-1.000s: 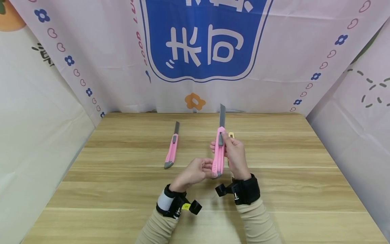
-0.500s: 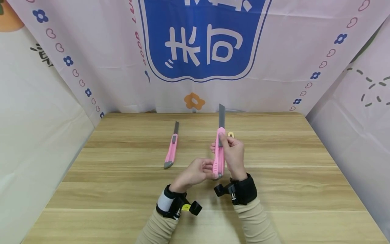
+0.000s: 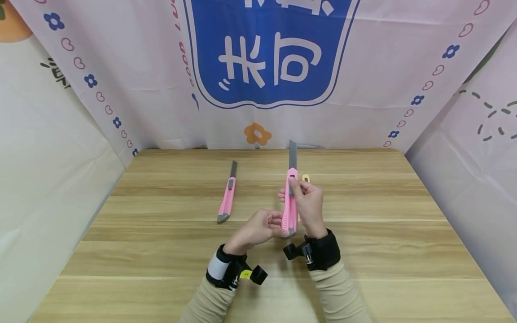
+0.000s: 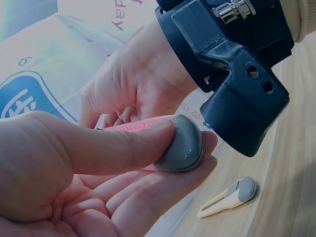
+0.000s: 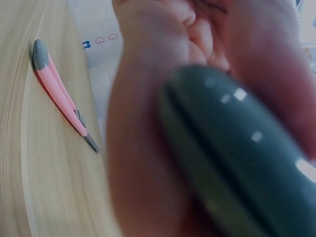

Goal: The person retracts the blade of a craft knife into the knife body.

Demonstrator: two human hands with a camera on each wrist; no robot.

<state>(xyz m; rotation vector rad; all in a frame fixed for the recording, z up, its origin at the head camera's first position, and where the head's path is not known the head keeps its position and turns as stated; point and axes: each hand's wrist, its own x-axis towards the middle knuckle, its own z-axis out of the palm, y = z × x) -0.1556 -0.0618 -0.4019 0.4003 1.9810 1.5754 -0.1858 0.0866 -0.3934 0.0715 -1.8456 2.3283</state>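
A pink utility knife (image 3: 289, 213) is held up off the table, its long grey blade (image 3: 293, 154) pointing away from me. My left hand (image 3: 256, 229) pinches its grey end cap (image 4: 182, 145) between thumb and fingers. Higher on the body, my right hand (image 3: 311, 204) grips it, thumb on the grey slider, which is partly covered. In the right wrist view the end cap (image 5: 237, 148) fills the foreground, blurred. A second pink utility knife (image 3: 227, 197) lies to the left with its blade out. Behind my right hand lies a yellow utility knife (image 3: 306, 178), mostly hidden in the head view.
The wooden table (image 3: 141, 251) reaches back to a printed cloth (image 3: 161, 112) hanging along its far edge. More cloth hangs at both sides. Each wrist wears a black camera strap (image 3: 325, 251). The left wrist view shows the yellow knife (image 4: 229, 198) lying flat.
My right thumb has moved the slider a little toward me, and the blade sticks out slightly less. The right wrist has shifted slightly left; the left hand stays in place.
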